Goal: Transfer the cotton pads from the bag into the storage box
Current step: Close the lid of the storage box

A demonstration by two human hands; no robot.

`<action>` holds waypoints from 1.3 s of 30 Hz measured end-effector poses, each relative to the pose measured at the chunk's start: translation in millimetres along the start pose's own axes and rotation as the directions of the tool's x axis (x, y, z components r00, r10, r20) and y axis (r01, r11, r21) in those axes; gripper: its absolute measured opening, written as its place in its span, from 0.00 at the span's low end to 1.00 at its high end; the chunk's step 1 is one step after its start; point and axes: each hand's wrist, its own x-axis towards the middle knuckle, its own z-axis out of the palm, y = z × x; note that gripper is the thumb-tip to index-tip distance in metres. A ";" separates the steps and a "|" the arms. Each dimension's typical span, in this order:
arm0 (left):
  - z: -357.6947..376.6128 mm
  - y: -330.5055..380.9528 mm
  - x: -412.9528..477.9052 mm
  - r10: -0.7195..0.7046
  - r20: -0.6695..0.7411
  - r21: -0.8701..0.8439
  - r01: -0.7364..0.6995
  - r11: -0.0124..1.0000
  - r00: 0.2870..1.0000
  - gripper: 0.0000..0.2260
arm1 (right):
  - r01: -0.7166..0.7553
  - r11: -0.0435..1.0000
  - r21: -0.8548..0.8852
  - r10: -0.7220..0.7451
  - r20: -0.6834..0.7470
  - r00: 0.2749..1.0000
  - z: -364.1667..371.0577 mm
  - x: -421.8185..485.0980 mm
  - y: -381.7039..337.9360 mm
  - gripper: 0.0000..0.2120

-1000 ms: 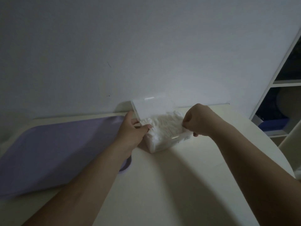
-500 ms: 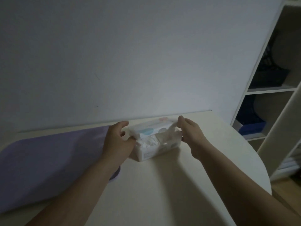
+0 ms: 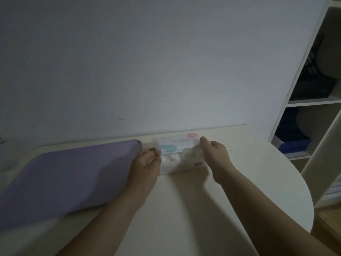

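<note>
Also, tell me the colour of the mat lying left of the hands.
Plain lavender purple, no pattern; the mat shows in the head view, the only one here.

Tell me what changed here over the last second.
The printed cover, held upright by the left hand a second ago, has come down flat over the cotton pads. The left hand now pinches its left end; the right hand left the pads and holds its right end. The storage box and purple mat stayed put.

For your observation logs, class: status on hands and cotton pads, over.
Left hand and right hand pinch printed bag by its ends. Bag above storage box, cotton pads showing. Purple mat alongside, not blocking.
</note>
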 end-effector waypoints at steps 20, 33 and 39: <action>-12.3 3.8 1.3 -0.153 -0.281 -0.027 0.151 0.988 0.948 0.08 | -0.008 0.999 0.032 0.006 0.048 0.999 13.5 -22.6 7.9 0.22; -14.6 -5.6 -1.2 0.198 -0.030 0.405 -0.169 0.899 0.980 0.05 | 0.085 0.996 -0.031 -0.084 0.013 0.996 17.4 -26.7 15.4 0.15; -15.0 -7.6 8.6 0.217 0.119 0.556 -0.246 0.794 0.969 0.18 | 0.334 0.896 -0.292 -0.295 0.168 0.940 21.0 -30.4 19.3 0.28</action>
